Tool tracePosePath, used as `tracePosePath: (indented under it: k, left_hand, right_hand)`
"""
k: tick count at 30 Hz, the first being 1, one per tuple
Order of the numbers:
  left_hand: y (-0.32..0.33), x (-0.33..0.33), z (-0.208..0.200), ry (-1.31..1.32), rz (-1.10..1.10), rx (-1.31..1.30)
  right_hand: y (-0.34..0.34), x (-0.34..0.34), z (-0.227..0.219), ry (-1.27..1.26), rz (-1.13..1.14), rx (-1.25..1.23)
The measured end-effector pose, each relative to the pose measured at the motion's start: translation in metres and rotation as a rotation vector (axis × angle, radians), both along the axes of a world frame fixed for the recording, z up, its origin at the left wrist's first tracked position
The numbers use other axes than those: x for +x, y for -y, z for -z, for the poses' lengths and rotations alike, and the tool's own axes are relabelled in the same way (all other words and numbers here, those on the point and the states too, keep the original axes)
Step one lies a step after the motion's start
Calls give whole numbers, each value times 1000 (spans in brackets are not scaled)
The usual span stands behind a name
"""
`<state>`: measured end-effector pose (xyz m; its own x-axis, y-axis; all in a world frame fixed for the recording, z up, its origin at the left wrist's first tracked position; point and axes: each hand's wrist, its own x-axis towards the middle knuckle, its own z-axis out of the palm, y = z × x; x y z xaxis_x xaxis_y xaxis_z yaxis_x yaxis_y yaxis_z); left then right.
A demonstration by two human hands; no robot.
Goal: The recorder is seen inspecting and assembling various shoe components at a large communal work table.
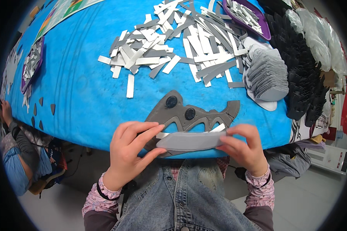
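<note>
A flat dark grey piece (204,110) with triangular cut-outs lies at the near edge of the table, two black round discs (190,114) on it. Over its near side sits a long light grey panel (191,141) with a curved lower edge. My left hand (129,148) grips the panel's left end, fingers above and thumb below. At the right end, my right hand (247,145) pinches the panel; its fingers are slightly blurred. White strips (218,128) show along the panel's upper edge. How the layers are joined is hidden.
Loose white and grey strips (146,52) are heaped beyond the piece. A purple tray (268,34) of strips stands far right, another purple tray (41,57) at left. Stacked light grey pieces (268,75) and black pieces (300,77) lie right. Another person's hand (6,111) shows far left.
</note>
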<state>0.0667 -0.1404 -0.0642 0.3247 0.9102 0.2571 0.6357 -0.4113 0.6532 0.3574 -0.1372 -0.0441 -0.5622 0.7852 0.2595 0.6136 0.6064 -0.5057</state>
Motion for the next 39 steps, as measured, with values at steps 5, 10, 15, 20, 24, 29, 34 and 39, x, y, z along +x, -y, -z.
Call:
tracePosePath:
  k: [5,10,15,20,24,29,34,39]
  left_hand:
    - [-1,3,-1,18,-15,-5]
    - [-2,1,-1,-52,3,44]
    - [-1,3,-1,-39,-21,41]
    - [0,3,3,-20,-35,53]
    - [-2,5,4,24,-45,37]
    - [-3,8,4,23,-53,38]
    - [-3,8,3,-19,-62,57]
    - [-4,7,5,-3,-47,40]
  right_hand:
    - [3,0,2,81,-25,170]
    - [-12,-6,1,5,76,-35]
    - [-17,-5,-2,5,41,-68]
    - [-12,0,5,-12,102,-62]
    - [-8,2,5,-8,129,-58]
    - [-8,4,7,-24,148,-77]
    - [-9,5,10,-62,153,-67]
    - [-9,4,10,-23,147,-45]
